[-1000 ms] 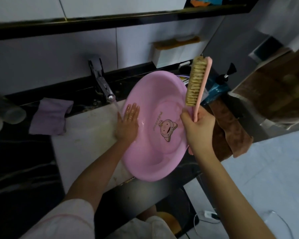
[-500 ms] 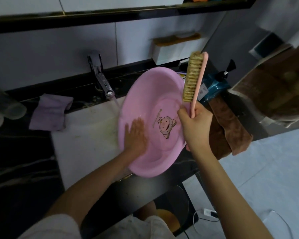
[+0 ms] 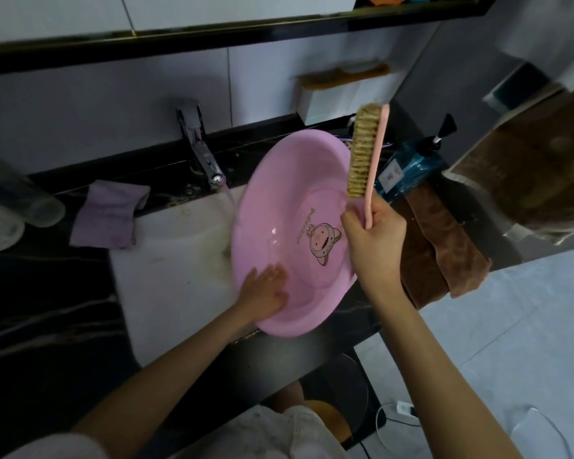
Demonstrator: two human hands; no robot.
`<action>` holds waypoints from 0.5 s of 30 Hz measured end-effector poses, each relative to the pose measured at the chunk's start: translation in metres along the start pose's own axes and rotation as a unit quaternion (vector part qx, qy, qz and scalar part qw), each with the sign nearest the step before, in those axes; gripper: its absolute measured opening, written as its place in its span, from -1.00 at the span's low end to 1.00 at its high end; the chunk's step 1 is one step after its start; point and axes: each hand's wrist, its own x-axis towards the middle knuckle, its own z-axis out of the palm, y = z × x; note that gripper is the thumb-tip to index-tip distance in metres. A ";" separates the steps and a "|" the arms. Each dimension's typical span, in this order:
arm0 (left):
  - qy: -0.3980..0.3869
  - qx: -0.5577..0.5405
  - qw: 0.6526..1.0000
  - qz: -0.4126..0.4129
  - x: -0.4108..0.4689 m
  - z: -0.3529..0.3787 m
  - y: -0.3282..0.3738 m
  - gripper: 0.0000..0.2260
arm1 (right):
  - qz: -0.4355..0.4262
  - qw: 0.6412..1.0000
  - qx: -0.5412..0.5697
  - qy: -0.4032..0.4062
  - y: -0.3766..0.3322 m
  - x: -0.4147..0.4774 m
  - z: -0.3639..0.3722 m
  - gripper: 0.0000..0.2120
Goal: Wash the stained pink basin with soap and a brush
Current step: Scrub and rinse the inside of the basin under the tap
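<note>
The pink basin [image 3: 272, 180], with a cartoon figure printed inside, leans tilted over the right side of the white sink [image 3: 176, 260]. My left hand [image 3: 262, 289] lies flat with spread fingers on the basin's inner wall near its lower rim. My right hand [image 3: 375, 236] grips the pink handle of a scrub brush [image 3: 362, 154], held upright above the basin's right rim with the tan bristles facing left. Water runs from the chrome tap [image 3: 203, 157] onto the basin's left edge.
A purple cloth [image 3: 110, 213] lies on the dark counter left of the tap. A blue pump bottle [image 3: 421, 160] and brown towels [image 3: 444, 253] sit right of the basin. Clear cups [image 3: 24, 200] stand far left. A white box [image 3: 342, 94] rests by the wall.
My left hand has slid down the basin's inner wall from the upper left to the lower rim. The brush stays raised in my right hand.
</note>
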 end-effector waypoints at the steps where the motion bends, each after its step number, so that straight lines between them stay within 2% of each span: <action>1: 0.032 -0.097 0.994 -0.023 -0.010 -0.001 -0.001 -0.53 | -0.009 1.000 -0.011 -0.001 0.002 0.001 -0.001 -0.90; 3: 0.163 -0.193 0.959 -0.127 -0.025 -0.002 -0.011 -0.41 | -0.032 0.999 -0.035 -0.013 0.006 0.002 -0.003 -0.84; 4: 0.192 -0.222 0.938 -0.184 -0.029 -0.004 -0.015 -0.30 | -0.045 0.997 -0.053 -0.023 0.008 0.003 -0.004 -0.77; 5: 0.180 -0.292 0.913 -0.219 -0.031 -0.006 -0.020 -0.25 | -0.058 0.995 -0.070 -0.034 0.009 0.004 -0.007 -0.70; 6: 0.162 -0.386 0.880 -0.223 -0.030 -0.011 -0.022 -0.29 | -0.072 0.993 -0.089 -0.041 0.009 0.005 -0.009 -0.66; 7: 0.146 -0.473 0.843 -0.211 -0.028 -0.015 -0.024 -0.40 | -0.087 0.989 -0.110 -0.047 0.008 0.006 -0.012 -0.65; 8: 0.134 -0.514 0.822 -0.205 -0.027 -0.018 -0.025 -0.51 | -0.101 0.985 -0.128 -0.051 0.005 0.009 -0.015 -0.67; 11: 0.126 -0.527 0.819 -0.189 -0.028 -0.020 -0.030 -0.59 | -0.092 0.981 -0.153 -0.076 -0.008 0.029 -0.017 -0.81; 13: 0.131 -0.531 0.817 -0.181 -0.032 -0.020 -0.034 -0.58 | -0.042 0.987 -0.128 -0.092 -0.016 0.050 -0.014 -0.66; 15: 0.141 -0.537 0.816 -0.161 -0.036 -0.024 -0.035 -0.52 | -0.007 0.989 -0.105 -0.100 -0.018 0.067 -0.013 -0.63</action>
